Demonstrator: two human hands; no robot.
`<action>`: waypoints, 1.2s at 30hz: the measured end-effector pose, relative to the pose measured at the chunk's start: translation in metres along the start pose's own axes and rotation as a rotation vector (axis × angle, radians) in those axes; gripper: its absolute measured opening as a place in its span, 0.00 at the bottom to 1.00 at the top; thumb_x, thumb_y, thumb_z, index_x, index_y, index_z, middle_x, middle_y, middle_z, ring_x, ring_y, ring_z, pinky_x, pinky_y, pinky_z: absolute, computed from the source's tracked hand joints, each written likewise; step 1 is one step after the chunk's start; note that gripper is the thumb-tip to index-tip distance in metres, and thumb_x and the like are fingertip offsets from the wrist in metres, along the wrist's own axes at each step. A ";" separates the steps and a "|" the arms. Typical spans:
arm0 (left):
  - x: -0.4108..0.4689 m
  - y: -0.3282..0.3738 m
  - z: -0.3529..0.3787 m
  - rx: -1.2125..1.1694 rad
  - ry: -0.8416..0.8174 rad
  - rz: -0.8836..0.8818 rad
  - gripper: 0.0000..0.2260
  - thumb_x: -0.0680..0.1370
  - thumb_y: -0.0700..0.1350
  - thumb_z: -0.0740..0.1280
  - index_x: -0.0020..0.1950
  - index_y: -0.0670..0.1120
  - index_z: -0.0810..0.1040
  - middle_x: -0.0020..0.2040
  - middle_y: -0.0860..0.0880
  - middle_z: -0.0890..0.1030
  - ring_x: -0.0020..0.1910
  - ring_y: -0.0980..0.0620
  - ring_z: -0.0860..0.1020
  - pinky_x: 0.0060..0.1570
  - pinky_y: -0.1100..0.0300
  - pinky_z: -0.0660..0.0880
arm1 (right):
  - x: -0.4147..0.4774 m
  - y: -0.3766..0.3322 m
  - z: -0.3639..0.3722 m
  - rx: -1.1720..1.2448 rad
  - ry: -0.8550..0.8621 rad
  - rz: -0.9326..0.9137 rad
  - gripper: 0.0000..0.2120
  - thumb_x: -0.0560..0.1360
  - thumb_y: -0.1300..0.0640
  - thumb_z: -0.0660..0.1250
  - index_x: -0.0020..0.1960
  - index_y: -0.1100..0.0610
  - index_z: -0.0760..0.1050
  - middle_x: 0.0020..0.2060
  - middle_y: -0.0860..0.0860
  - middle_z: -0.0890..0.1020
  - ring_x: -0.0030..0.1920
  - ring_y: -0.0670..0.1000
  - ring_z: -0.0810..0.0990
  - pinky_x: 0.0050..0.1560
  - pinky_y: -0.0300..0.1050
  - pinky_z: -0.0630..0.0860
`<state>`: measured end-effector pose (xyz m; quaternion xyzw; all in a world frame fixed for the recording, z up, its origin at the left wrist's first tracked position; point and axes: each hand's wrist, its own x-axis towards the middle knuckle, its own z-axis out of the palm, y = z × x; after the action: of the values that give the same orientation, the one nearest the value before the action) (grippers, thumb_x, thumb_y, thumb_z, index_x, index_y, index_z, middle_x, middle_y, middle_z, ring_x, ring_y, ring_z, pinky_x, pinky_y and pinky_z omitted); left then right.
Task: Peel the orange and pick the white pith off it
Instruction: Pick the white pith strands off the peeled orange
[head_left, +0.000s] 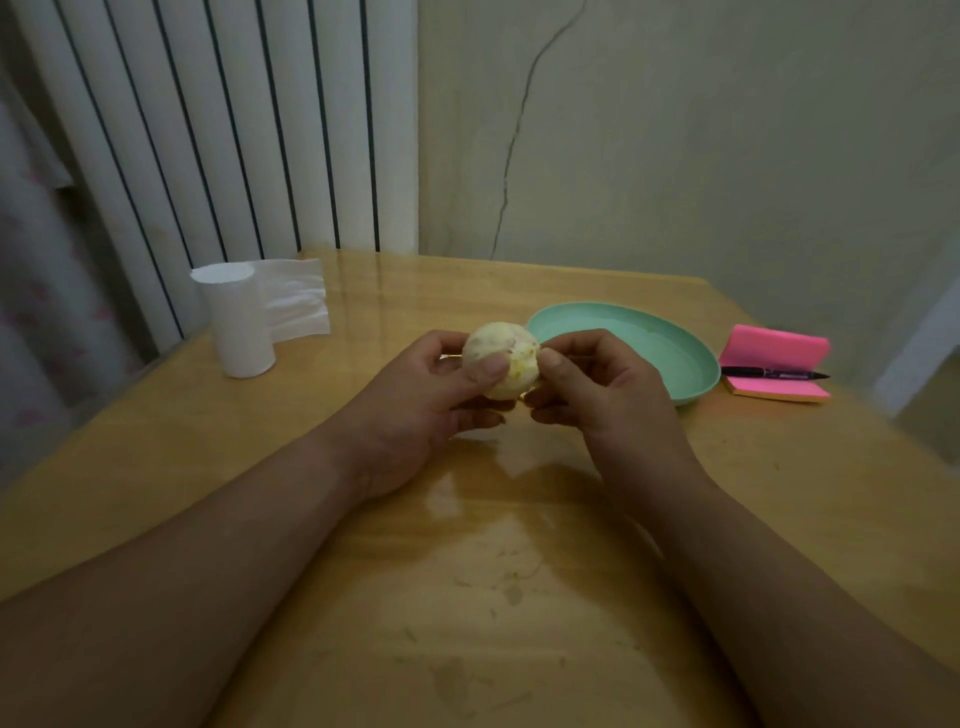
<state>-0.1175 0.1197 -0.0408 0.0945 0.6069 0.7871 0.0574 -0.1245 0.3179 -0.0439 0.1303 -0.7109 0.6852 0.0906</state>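
Observation:
A peeled orange (506, 348), pale and mostly covered in white pith, is held above the wooden table (363, 519) between both hands. My left hand (421, 405) grips it from the left, thumb across its front. My right hand (597, 389) holds its right side, thumb pressed against the fruit and fingers curled beneath. The underside of the orange is hidden by the fingers.
A green plate (691, 358) lies just behind my right hand. Pink sticky notes (779, 364) with a black pen (769, 373) sit at the right. A roll of white tissue (239, 322) stands at the left. Small bits and smears dot the near tabletop.

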 end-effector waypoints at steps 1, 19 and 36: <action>0.001 -0.001 0.000 -0.002 0.012 0.001 0.26 0.77 0.46 0.75 0.74 0.43 0.74 0.63 0.43 0.86 0.61 0.43 0.85 0.54 0.54 0.84 | -0.001 -0.001 0.000 -0.019 0.000 -0.006 0.06 0.82 0.57 0.71 0.57 0.57 0.81 0.46 0.54 0.87 0.45 0.55 0.88 0.46 0.47 0.85; 0.003 -0.001 -0.007 -0.113 -0.083 -0.060 0.20 0.83 0.44 0.67 0.74 0.41 0.75 0.69 0.37 0.81 0.67 0.38 0.82 0.60 0.50 0.83 | -0.004 0.004 0.005 -0.249 -0.004 -0.129 0.07 0.80 0.56 0.75 0.57 0.49 0.81 0.48 0.46 0.86 0.48 0.48 0.86 0.55 0.53 0.84; 0.002 -0.002 -0.009 0.436 0.079 0.136 0.28 0.76 0.49 0.80 0.73 0.56 0.74 0.63 0.53 0.83 0.60 0.52 0.84 0.56 0.56 0.83 | -0.006 0.000 0.007 -0.273 -0.043 0.011 0.04 0.84 0.54 0.68 0.55 0.53 0.82 0.45 0.50 0.87 0.44 0.48 0.88 0.50 0.55 0.86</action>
<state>-0.1217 0.1128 -0.0451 0.1145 0.7566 0.6425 -0.0413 -0.1183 0.3114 -0.0459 0.1276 -0.8001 0.5794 0.0887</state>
